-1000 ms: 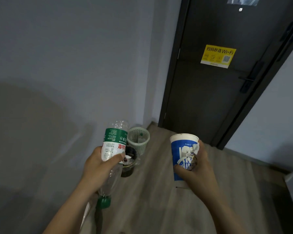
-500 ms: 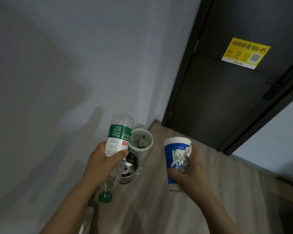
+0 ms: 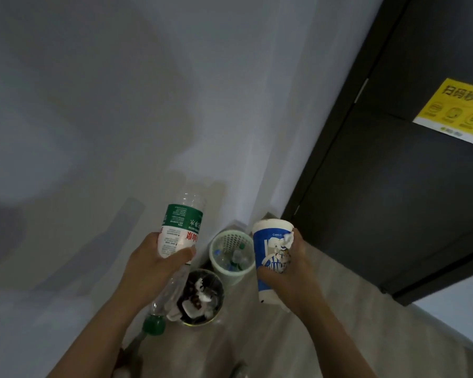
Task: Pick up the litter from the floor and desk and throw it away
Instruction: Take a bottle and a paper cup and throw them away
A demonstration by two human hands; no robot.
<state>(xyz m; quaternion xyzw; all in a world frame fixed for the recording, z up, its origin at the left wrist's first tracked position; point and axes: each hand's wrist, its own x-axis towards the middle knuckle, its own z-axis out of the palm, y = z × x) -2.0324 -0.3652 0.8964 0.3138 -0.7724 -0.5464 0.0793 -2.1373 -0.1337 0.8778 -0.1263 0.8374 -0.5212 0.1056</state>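
My left hand (image 3: 150, 264) grips a clear plastic bottle (image 3: 179, 230) with a green and white label, held upside down with its green cap (image 3: 154, 325) pointing at the floor. My right hand (image 3: 291, 271) holds a blue and white paper cup (image 3: 268, 257) upright, with a crumpled white tissue (image 3: 287, 238) pressed against it. Below and between the hands stand two bins on the floor: a pale green mesh basket (image 3: 224, 264) with bottles inside, and a dark bin (image 3: 202, 296) lined with a black bag and filled with white scraps.
A grey wall (image 3: 120, 118) runs along the left and meets a dark door (image 3: 393, 186) with a yellow Wi-Fi sticker (image 3: 456, 110) in the corner behind the bins. Light wood-look floor (image 3: 271, 345) extends to the right and toward me.
The view has moved closer to the corner and tilted down, so both bins look larger and nearer. Both hands keep their hold on the bottle and the cup.
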